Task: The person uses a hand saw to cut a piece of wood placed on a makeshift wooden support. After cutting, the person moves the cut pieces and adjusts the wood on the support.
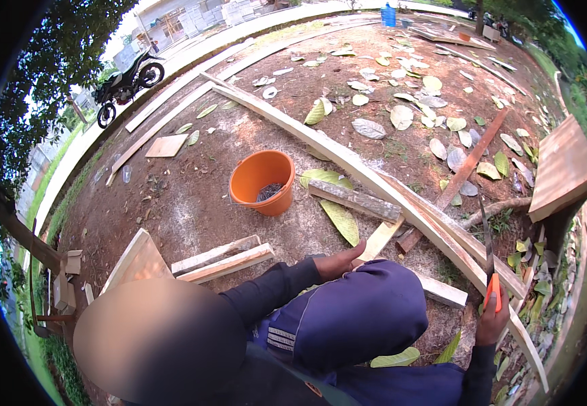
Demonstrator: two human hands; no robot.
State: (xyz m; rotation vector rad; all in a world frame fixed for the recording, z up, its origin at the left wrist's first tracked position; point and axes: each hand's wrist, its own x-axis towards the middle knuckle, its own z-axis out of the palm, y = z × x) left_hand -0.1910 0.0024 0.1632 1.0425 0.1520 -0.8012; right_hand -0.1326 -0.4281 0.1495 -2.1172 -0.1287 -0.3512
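My right hand (492,318) is closed around the orange handle of a hand saw (488,250), its blade pointing up and away. Under the blade, long wooden beams (375,183) run from the far middle down to the right. My left hand (337,264) is by my bent knee with the thumb stretched out, next to the near end of a pale short wooden strip (383,237). My knee hides most of its fingers, so a grip does not show. A squared wood piece (442,291) sticks out on the knee's other side. A rough wood block (356,199) lies near the strip.
An orange bucket (262,183) with what look like nails stands ahead. Cut wood pieces (226,260) lie left. A reddish plank (469,162) crosses under the beams; a wooden board (564,169) stands right. Leaves litter the soil. A motorcycle (129,82) is parked far left. A blur covers the lower left.
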